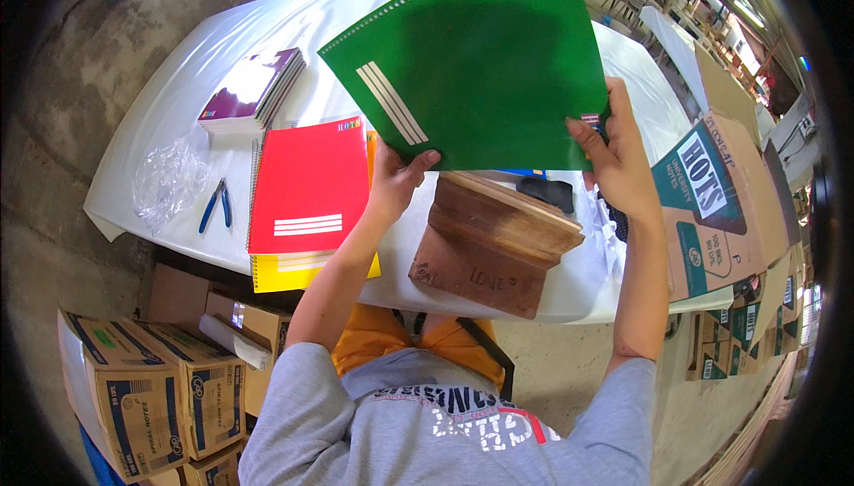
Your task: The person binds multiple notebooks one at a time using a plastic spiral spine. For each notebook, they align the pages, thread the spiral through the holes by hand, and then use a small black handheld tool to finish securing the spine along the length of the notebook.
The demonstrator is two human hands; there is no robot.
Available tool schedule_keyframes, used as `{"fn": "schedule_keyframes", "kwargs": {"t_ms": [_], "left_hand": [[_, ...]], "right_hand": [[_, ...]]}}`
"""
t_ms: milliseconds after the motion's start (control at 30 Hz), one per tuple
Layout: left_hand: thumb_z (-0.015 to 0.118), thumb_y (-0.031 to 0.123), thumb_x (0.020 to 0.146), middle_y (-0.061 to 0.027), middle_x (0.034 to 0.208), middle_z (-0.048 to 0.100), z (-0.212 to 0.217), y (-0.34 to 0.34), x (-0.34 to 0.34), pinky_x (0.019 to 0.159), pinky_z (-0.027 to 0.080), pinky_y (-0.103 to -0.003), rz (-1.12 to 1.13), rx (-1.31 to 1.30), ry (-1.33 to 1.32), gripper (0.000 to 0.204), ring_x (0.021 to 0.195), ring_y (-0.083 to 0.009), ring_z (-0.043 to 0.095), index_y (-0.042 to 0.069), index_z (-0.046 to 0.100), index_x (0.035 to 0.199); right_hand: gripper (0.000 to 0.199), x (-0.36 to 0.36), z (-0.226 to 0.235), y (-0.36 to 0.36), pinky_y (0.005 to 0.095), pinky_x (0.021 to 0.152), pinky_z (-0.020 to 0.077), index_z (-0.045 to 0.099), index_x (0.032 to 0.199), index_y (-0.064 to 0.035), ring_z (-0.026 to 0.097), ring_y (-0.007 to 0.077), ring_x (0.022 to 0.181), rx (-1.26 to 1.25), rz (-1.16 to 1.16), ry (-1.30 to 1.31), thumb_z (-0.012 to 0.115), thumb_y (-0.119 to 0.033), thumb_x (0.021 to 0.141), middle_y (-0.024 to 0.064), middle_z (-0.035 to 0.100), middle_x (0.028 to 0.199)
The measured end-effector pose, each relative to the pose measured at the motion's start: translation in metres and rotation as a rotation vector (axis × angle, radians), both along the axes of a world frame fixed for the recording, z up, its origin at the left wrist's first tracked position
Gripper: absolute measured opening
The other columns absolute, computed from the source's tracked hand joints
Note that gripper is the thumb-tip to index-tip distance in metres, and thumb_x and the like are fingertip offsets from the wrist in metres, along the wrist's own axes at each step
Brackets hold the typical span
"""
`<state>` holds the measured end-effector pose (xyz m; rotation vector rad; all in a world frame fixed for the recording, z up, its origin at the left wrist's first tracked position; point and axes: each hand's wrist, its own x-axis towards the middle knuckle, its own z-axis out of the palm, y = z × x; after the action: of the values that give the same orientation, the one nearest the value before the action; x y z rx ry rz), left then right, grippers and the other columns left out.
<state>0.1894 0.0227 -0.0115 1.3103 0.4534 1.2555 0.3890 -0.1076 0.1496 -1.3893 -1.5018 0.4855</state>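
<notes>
I hold up a green notebook (480, 68) over the table, its face toward me and a row of punched holes along its upper left edge. No coil shows in those holes. My left hand (398, 179) grips the lower edge, with the thumb on the front. My right hand (614, 152) is closed on the right edge, thumb also in front. Below it stands a wooden block stand (498, 232) with a slanted board, partly hidden by the notebook. A red spiral notebook (307, 175) lies left of my left hand, on top of a yellow one (360, 274).
Purple spiral notebooks (249, 90) are stacked at the far left of the white-covered table (191, 68). A crumpled clear plastic bag (169, 185) and blue-handled pliers (216, 206) lie nearer. An open carton (712, 219) stands at the right; more cartons (147, 406) are piled at lower left.
</notes>
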Motion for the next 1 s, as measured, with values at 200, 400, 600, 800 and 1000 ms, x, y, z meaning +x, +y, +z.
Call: {"fn": "schedule_keyframes", "kwargs": {"t_ms": [200, 400, 600, 800, 1000], "left_hand": [[0.064, 0.003, 0.080, -0.0035, 0.088, 0.052, -0.007, -0.010, 0.002, 0.044, 0.038, -0.021, 0.057, -0.005, -0.060, 0.041, 0.063, -0.0086, 0.048, 0.006, 0.037, 0.111], [0.064, 0.004, 0.080, -0.0041, 0.092, 0.053, -0.017, -0.011, 0.005, 0.050, 0.040, -0.022, 0.090, -0.016, -0.163, 0.041, 0.071, -0.0099, 0.050, 0.007, 0.038, 0.112], [0.063, 0.002, 0.080, -0.0052, 0.095, 0.055, -0.024, -0.013, 0.002, 0.053, 0.045, -0.022, 0.055, -0.046, -0.052, 0.048, 0.079, -0.0125, 0.055, 0.003, 0.035, 0.119], [0.048, 0.021, 0.093, -0.0052, 0.118, 0.046, -0.016, -0.022, 0.007, 0.095, 0.032, -0.028, 0.205, -0.093, -0.206, 0.046, 0.112, -0.0124, 0.040, 0.004, 0.030, 0.131], [0.044, 0.023, 0.094, -0.0043, 0.119, 0.045, -0.012, -0.019, 0.007, 0.091, 0.033, -0.027, 0.086, -0.104, -0.381, 0.046, 0.108, -0.0115, 0.042, 0.006, 0.029, 0.134]], "right_hand": [[0.031, -0.007, 0.009, -0.005, 0.0274, 0.043, 0.0396, 0.038, 0.112, -0.0044, 0.049, 0.0132, 0.047, -0.063, -0.015, -0.106, 0.051, 0.002, 0.085, 0.0093, 0.054, 0.072], [0.032, -0.017, 0.015, -0.001, 0.0327, 0.073, 0.0444, 0.040, 0.110, -0.0039, 0.058, 0.0302, 0.082, 0.110, 0.086, -0.324, 0.051, 0.006, 0.082, 0.0169, 0.056, 0.082], [0.031, 0.004, 0.001, 0.001, 0.0320, 0.069, 0.0440, 0.040, 0.110, -0.0037, 0.057, 0.0287, 0.075, 0.096, 0.091, -0.322, 0.052, 0.002, 0.083, 0.0164, 0.056, 0.083], [0.029, 0.027, -0.059, -0.023, 0.0285, 0.062, 0.0417, 0.041, 0.111, -0.0041, 0.051, 0.0211, 0.065, 0.004, -0.014, -0.188, 0.054, -0.004, 0.085, 0.0136, 0.054, 0.077], [0.031, 0.029, -0.089, -0.042, 0.0307, 0.064, 0.0431, 0.043, 0.112, -0.0035, 0.055, 0.0261, 0.070, 0.039, -0.102, -0.226, 0.057, -0.008, 0.085, 0.0140, 0.057, 0.081]]}}
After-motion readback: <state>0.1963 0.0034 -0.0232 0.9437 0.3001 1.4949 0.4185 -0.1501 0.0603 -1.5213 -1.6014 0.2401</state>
